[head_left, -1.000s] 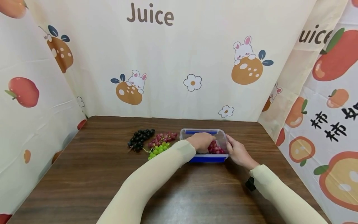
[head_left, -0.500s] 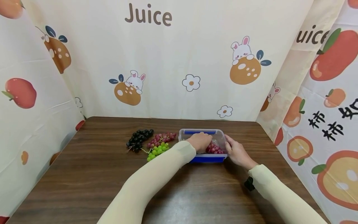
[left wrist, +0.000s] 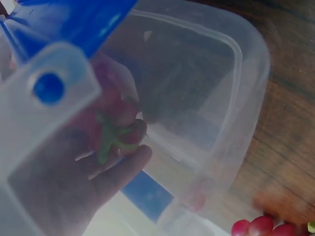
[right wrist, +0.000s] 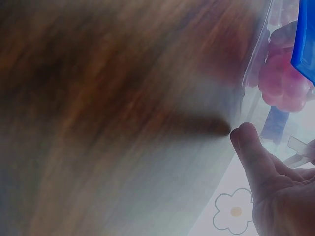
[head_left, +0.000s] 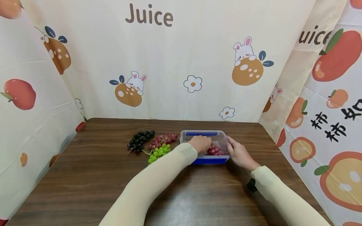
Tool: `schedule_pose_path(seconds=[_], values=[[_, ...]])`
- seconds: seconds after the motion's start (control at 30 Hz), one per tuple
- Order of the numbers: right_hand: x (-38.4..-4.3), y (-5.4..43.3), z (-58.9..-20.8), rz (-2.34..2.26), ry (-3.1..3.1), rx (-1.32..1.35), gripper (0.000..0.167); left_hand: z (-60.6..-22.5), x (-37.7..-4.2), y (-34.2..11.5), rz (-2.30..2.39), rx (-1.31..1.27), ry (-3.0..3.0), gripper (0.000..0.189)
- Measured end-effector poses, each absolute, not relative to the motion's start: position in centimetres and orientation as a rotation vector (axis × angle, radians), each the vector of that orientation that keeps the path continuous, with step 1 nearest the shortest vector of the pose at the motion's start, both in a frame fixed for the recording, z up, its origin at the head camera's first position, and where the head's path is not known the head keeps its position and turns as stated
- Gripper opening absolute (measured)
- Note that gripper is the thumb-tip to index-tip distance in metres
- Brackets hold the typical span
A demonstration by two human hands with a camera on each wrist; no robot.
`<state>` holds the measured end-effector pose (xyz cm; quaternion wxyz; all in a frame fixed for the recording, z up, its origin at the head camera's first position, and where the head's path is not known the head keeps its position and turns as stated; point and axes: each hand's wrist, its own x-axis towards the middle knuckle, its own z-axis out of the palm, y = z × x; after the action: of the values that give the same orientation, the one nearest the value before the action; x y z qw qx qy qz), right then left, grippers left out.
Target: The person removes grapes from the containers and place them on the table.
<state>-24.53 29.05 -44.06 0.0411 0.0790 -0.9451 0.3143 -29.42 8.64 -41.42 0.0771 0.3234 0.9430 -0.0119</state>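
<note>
A clear plastic food container [head_left: 185, 135] with blue-trimmed latches stands on the table. My left hand [head_left: 200, 144] reaches inside it and holds a bunch of red grapes [head_left: 215, 150]. Through the cloudy plastic in the left wrist view, the fingers [left wrist: 125, 169] lie against the green stem [left wrist: 113, 137]; the full grip is partly hidden. At the container's right end, my right hand [head_left: 240, 155] grips the wall by the rim. Red grapes [right wrist: 283, 83] show through the plastic near it in the right wrist view.
Left of the container lie bunches of black grapes [head_left: 140, 141], red grapes [head_left: 162, 141] and green grapes [head_left: 159, 153], close together. The brown wooden table [head_left: 85, 175] is bordered by printed cloth curtains [head_left: 169, 62] behind and at both sides.
My left hand has shifted slightly left inside the container, and the red grapes there have moved a little with it. The right hand keeps its place; the head view has turned slightly right.
</note>
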Motion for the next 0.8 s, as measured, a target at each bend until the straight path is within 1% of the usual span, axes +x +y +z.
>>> schedule_pose_path(seconds=[0.13,0.33,0.4,0.57,0.67,0.8], values=[[-24.5,29.1,-44.2,0.962,-2.899,0.236,0.05,-41.8,-29.8,8.5,-0.026,0.946,2.842,0.022],[-24.4,29.1,-44.1,0.99,-2.907,0.231,0.05,-41.1,-30.0,7.8,0.025,0.888,2.829,0.038],[-24.4,29.1,-44.1,0.989,-2.905,0.236,0.05,-40.6,-29.9,7.4,0.068,0.877,2.821,0.035],[-24.4,29.1,-44.1,1.006,-2.891,0.255,0.05,-39.6,-29.8,6.5,0.158,0.906,2.827,0.018],[-24.4,29.1,-44.0,0.995,-2.883,0.265,0.05,-39.0,-29.7,6.0,0.213,0.924,2.824,0.016],[-24.4,29.0,-44.1,0.975,-2.889,0.266,0.05,-38.2,-29.5,5.5,0.246,0.934,2.82,0.018]])
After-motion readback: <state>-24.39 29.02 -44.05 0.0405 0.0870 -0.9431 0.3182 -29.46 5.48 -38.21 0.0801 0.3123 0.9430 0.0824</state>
